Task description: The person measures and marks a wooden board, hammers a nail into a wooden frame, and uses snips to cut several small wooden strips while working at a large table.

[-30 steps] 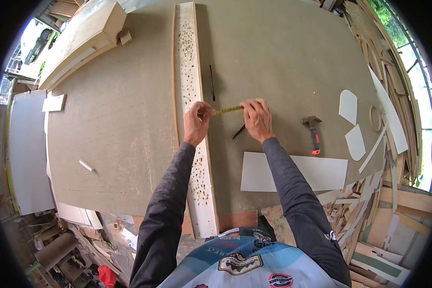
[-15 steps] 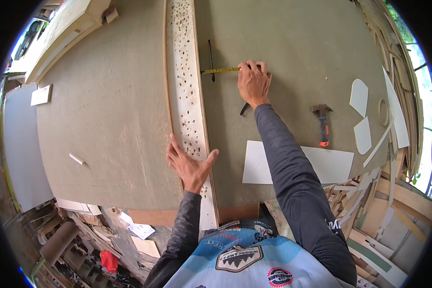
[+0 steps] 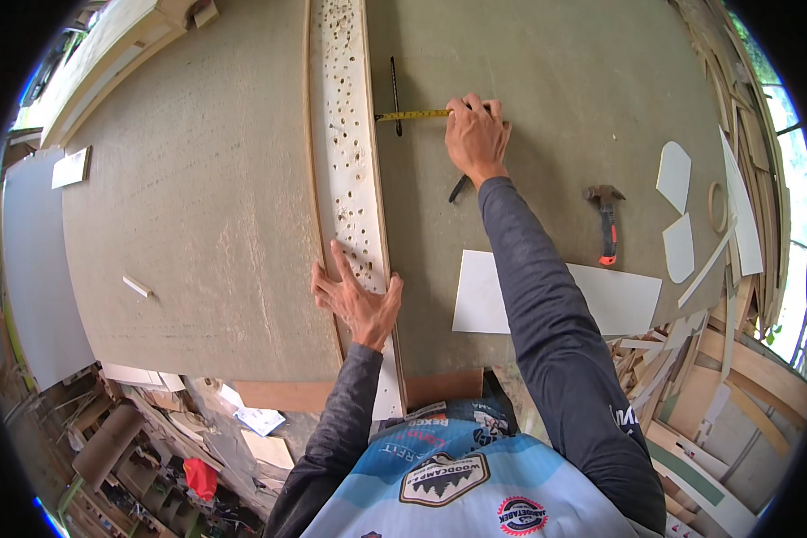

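A long white board (image 3: 350,170) riddled with small holes lies up and down the worktable, with brown edges. My left hand (image 3: 359,300) straddles its near part, fingers at the left edge, index finger on the face and thumb at the right edge. My right hand (image 3: 477,139) is closed round a tape measure whose case is hidden under the fingers. The yellow tape blade (image 3: 412,116) runs left from it to the board's right edge. A thin dark rod (image 3: 394,85) lies crosswise by the blade. Below my right hand rests a black pen-like stick (image 3: 458,188).
A claw hammer (image 3: 607,229) lies right of my forearm. Under that forearm is a white rectangular panel (image 3: 482,291). White offcuts (image 3: 673,177) and a tape roll (image 3: 716,209) sit at the right. A small white strip (image 3: 137,286) lies on the green-brown tabletop (image 3: 197,206).
My left hand has shifted slightly up and right along the board, its thumb drawn in to the edge and index finger raised onto the face. The right hand still holds the tape out.
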Demonstrator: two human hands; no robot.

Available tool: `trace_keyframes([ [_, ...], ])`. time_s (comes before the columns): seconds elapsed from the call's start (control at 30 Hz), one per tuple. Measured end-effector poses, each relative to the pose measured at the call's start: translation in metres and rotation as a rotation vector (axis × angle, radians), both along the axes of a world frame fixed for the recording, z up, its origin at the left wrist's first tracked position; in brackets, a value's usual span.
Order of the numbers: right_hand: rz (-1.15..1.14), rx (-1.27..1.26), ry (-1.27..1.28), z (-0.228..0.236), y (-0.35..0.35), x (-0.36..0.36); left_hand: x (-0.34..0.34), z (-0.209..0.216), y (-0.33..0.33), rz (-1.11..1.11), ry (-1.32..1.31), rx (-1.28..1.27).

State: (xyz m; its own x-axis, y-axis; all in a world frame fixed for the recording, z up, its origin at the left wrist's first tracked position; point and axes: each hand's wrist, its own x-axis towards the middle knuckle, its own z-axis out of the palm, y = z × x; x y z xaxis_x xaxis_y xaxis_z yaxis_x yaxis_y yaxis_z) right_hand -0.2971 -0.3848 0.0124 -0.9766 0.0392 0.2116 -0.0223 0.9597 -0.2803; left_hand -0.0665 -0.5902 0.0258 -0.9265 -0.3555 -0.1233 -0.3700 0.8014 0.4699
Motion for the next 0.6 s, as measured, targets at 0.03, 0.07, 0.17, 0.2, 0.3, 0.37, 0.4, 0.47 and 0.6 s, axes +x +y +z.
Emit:
trace_keyframes([
  [0.03,-0.005,0.002,-0.008,0.000,0.000,0.000,0.000,0.000,0.000,0.000,0.009,0.003],
  [0.07,-0.011,0.004,-0.017,0.000,0.000,0.000,0.000,0.000,0.001,0.000,0.018,0.005],
  [0.17,-0.017,0.007,-0.034,0.001,0.001,-0.001,-0.001,0.001,0.002,0.020,0.029,0.023],
  [0.2,-0.016,0.009,-0.039,0.001,0.001,-0.002,-0.002,0.001,0.002,0.031,0.030,0.032],
  [0.3,-0.003,0.011,-0.047,0.000,0.002,-0.004,-0.003,0.002,0.002,0.036,0.039,0.023],
  [0.37,-0.001,0.007,-0.040,-0.001,0.002,-0.005,-0.004,0.001,0.003,0.040,0.058,0.018],
  [0.4,0.000,0.005,-0.036,-0.002,0.002,-0.005,-0.005,0.001,0.003,0.042,0.068,0.016],
  [0.47,-0.007,0.008,-0.049,-0.001,0.003,-0.005,-0.006,0.002,0.006,0.062,0.042,0.007],
  [0.6,-0.002,0.004,-0.074,0.001,0.003,-0.006,-0.011,0.004,0.009,0.059,0.012,-0.036],
])
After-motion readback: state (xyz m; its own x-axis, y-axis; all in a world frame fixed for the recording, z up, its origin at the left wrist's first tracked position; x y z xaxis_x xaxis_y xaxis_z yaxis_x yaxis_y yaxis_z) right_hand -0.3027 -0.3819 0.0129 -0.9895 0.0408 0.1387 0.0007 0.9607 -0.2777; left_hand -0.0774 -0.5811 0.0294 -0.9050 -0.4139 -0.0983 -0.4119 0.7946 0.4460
